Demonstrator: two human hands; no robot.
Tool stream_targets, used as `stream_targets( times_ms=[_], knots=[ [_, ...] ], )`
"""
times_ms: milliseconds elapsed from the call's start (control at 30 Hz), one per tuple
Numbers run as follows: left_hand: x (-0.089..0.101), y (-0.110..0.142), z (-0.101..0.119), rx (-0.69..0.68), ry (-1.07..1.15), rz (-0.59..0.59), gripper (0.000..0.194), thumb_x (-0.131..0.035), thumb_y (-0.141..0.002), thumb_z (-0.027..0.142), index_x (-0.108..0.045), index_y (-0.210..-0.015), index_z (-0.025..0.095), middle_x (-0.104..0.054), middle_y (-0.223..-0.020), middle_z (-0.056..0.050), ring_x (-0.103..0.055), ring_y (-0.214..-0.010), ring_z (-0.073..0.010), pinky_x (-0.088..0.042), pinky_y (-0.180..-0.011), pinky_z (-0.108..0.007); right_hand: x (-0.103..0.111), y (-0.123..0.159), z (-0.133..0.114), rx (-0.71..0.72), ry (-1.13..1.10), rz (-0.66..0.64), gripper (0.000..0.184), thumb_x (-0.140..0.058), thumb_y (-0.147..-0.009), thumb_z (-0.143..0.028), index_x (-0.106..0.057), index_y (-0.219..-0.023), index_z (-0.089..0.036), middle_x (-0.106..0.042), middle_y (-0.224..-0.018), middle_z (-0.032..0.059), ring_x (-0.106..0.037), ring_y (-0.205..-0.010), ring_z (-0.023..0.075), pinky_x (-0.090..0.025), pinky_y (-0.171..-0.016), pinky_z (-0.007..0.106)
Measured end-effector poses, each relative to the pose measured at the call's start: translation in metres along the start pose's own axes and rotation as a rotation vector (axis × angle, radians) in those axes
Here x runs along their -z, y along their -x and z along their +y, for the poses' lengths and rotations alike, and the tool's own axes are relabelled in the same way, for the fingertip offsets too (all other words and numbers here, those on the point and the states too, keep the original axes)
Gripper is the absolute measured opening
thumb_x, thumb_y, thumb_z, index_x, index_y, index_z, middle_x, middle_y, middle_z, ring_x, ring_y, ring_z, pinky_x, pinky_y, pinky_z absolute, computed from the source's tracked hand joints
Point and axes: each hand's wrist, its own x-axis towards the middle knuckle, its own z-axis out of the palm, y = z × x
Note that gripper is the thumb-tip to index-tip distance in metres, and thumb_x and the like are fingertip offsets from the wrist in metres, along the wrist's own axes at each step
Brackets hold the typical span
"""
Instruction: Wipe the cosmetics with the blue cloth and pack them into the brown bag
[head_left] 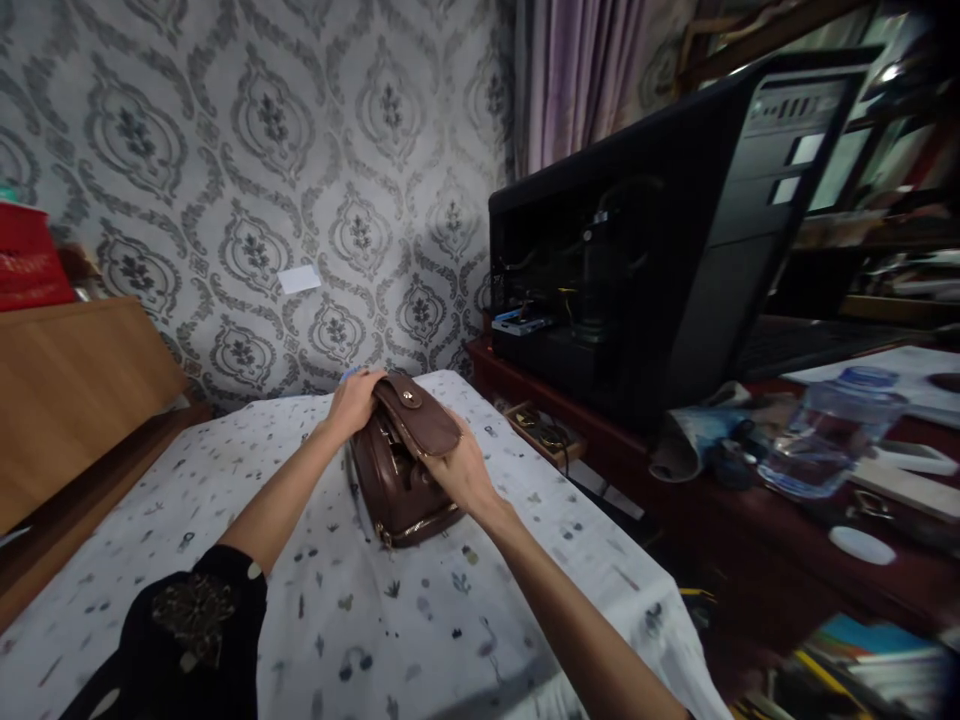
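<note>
A brown leather handbag point(409, 490) with gold zips lies on the white patterned cloth point(360, 630). Its flap, with a small metal clasp, is lifted, and the zipped mouth beneath gapes a little. My left hand point(357, 402) is closed on the bag's upper left edge, by the flap. On the other side my right hand point(463, 465) reaches in under the flap at the opening. The fingers of that hand are hidden by the flap, so I cannot see what they touch.
To the right, a black computer case point(637, 260) stands with its side open on a dark red desk point(810, 540). A clear plastic bottle point(832, 435) is near the desk's front. At left are a wooden cabinet point(82, 390) and a red box point(30, 257). Patterned wallpaper point(300, 150) rises behind.
</note>
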Motion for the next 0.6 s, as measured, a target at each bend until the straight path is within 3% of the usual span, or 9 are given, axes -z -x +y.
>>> stream_targets(
  times_ms=[167, 267, 400, 467, 533, 600],
  knots=[
    [0.017, 0.014, 0.017, 0.12, -0.247, -0.057, 0.038, -0.046, -0.089, 0.018, -0.063, -0.123, 0.021, -0.063, -0.113, -0.015, -0.06, -0.109, -0.032, -0.046, -0.095, -0.044, -0.006, 0.013, 0.02, 0.009, -0.312, 0.101, 0.066, -0.054, -0.086, -0.045, -0.045, -0.143, -0.012, -0.053, -0.143, 0.0188, -0.05, -0.132, 0.0316, -0.039, -0.111, 0.05],
    [0.031, 0.035, 0.013, 0.179, -0.337, -0.085, 0.034, -0.042, -0.094, 0.027, -0.06, -0.121, 0.018, -0.062, -0.112, -0.015, -0.06, -0.108, -0.0305, -0.047, -0.094, -0.042, -0.012, 0.021, 0.03, 0.012, -0.41, 0.127, 0.073, -0.058, -0.083, -0.043, -0.038, -0.147, -0.013, -0.049, -0.146, 0.0195, -0.048, -0.134, 0.0327, -0.038, -0.112, 0.053],
    [0.046, 0.088, -0.024, 0.276, -0.451, -0.126, 0.036, -0.038, -0.095, 0.027, -0.061, -0.12, 0.016, -0.062, -0.116, -0.015, -0.058, -0.114, -0.0305, -0.049, -0.091, -0.04, -0.012, 0.029, 0.035, 0.029, -0.432, 0.138, 0.066, -0.059, -0.083, -0.035, -0.041, -0.145, -0.017, -0.05, -0.146, 0.0165, -0.048, -0.135, 0.0302, -0.039, -0.113, 0.052],
    [0.052, 0.119, -0.051, 0.389, -0.505, -0.229, 0.034, -0.037, -0.093, 0.027, -0.064, -0.114, 0.017, -0.063, -0.117, -0.015, -0.056, -0.117, -0.0331, -0.051, -0.087, -0.042, -0.01, 0.032, 0.036, 0.058, -0.416, 0.139, 0.061, -0.058, -0.084, -0.034, -0.045, -0.142, -0.018, -0.052, -0.145, 0.0153, -0.049, -0.134, 0.0296, -0.039, -0.113, 0.051],
    [0.058, 0.145, -0.075, 0.481, -0.515, -0.352, 0.028, -0.043, -0.089, 0.025, -0.068, -0.099, 0.018, -0.067, -0.109, -0.014, -0.062, -0.107, -0.0332, -0.053, -0.082, -0.043, -0.008, 0.034, 0.038, 0.093, -0.397, 0.133, 0.057, -0.056, -0.086, -0.034, -0.047, -0.141, -0.019, -0.052, -0.145, 0.015, -0.048, -0.136, 0.0294, -0.038, -0.114, 0.052],
    [0.062, 0.162, -0.086, 0.51, -0.518, -0.378, 0.02, -0.05, -0.083, 0.024, -0.068, -0.088, 0.017, -0.07, -0.103, -0.014, -0.066, -0.096, -0.0327, -0.054, -0.078, -0.043, -0.008, 0.035, 0.04, 0.122, -0.373, 0.116, 0.056, -0.055, -0.089, -0.037, -0.046, -0.141, -0.02, -0.049, -0.148, 0.0152, -0.044, -0.139, 0.0294, -0.035, -0.116, 0.052]
  ],
)
